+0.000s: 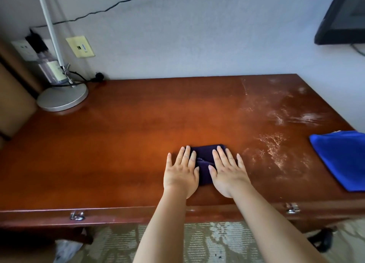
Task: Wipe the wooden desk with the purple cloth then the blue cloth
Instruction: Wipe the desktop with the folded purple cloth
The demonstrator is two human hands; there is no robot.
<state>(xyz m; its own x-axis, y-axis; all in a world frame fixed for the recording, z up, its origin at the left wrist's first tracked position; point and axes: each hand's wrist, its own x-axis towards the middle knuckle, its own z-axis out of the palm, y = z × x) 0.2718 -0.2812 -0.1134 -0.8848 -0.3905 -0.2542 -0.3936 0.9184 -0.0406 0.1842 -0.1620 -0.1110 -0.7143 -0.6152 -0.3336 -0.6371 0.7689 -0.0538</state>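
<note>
A folded dark purple cloth point(204, 164) lies near the front middle of the wooden desk point(126, 136). My left hand point(181, 172) lies flat on the cloth's left part, fingers straight and spread. Pressing flat on its right part is my right hand point(229, 171), also with straight fingers. Most of the cloth is hidden under both palms. A bright blue cloth point(343, 160) lies flat at the desk's right edge, well clear of both hands. White dusty smears point(276, 144) cover the desk's right half.
A silver lamp base point(62, 97) with its pole and black cord stands at the back left corner. A dark monitor point(343, 15) hangs on the wall at upper right. Two metal drawer handles point(77, 216) sit on the front edge.
</note>
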